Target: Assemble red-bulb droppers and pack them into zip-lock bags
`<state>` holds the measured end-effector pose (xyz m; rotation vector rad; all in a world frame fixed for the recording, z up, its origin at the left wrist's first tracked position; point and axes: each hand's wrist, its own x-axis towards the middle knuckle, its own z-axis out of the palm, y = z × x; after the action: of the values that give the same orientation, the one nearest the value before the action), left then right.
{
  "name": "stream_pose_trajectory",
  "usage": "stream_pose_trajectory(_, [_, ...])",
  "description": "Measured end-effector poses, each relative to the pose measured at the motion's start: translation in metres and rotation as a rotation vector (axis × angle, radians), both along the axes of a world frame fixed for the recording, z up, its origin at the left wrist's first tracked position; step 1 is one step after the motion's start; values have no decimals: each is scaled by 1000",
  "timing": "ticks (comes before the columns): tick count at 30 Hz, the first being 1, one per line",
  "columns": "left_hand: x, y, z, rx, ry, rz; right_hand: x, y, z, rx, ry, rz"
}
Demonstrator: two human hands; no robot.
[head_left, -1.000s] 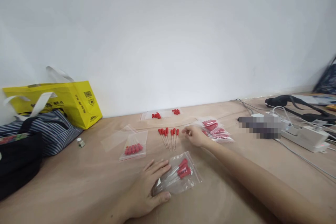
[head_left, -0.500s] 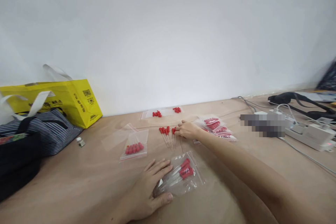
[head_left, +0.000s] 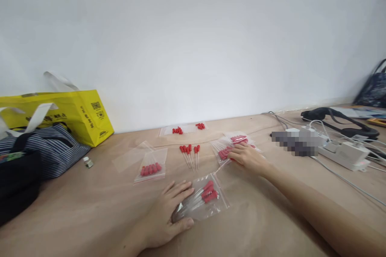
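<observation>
My left hand (head_left: 167,211) lies spread against the near side of a clear zip bag (head_left: 221,204) with several red-bulbed droppers inside, its fingers and thumb along the bag's edge. My right hand (head_left: 249,158) is closed round a dropper (head_left: 223,164); the thin stem points toward that bag and the bulb is mostly hidden under the fingers. This hand is over a pile of filled dropper bags (head_left: 221,146). Several loose droppers (head_left: 189,156) lie fanned out in the middle, bulbs toward the wall.
Left of the loose droppers lies another filled bag (head_left: 150,168). More droppers lie on a bag (head_left: 189,128) by the wall. A small bottle (head_left: 88,162), yellow bag (head_left: 87,116) and striped bag (head_left: 60,148) stand left; a power strip (head_left: 343,154), cables and black headset strap (head_left: 340,116) lie right.
My right hand has moved right and nearer, from the loose droppers to the filled bags, carrying one dropper along. My left hand has stayed at its bag. The view has shifted slightly.
</observation>
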<state>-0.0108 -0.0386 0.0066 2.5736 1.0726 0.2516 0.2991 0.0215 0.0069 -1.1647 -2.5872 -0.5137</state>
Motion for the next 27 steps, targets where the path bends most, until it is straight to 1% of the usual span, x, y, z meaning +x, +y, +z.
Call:
stream_pose_trajectory(2, [0, 1, -1, 12, -1, -3, 10, -11, -6, -18, 12, -3])
stream_pose_trajectory(4, [1, 1, -1, 14, 11, 9, 12, -16, -10, -34, 8, -12])
stream_pose_trajectory(9, [3, -1, 2, -1, 49, 19, 2, -17, -12, -58, 22, -3])
stream_pose_trajectory(15, [3, -1, 3, 26, 66, 14, -5, -20, -14, -84, 140, 38])
stream_pose_trajectory(19, [4, -1, 3, 29, 71, 12, -18, -21, -21, -128, 203, 79])
stream_pose_trajectory(22, [4, -2, 3, 35, 59, 7, -29, -21, -26, -202, 284, 133])
stream_pose_trajectory(25, [4, -2, 4, 29, 52, 23, -35, -20, -29, -301, 438, 198])
stream_pose_trajectory(27, [5, -3, 5, 21, 50, 30, -36, -19, -28, -365, 536, 213])
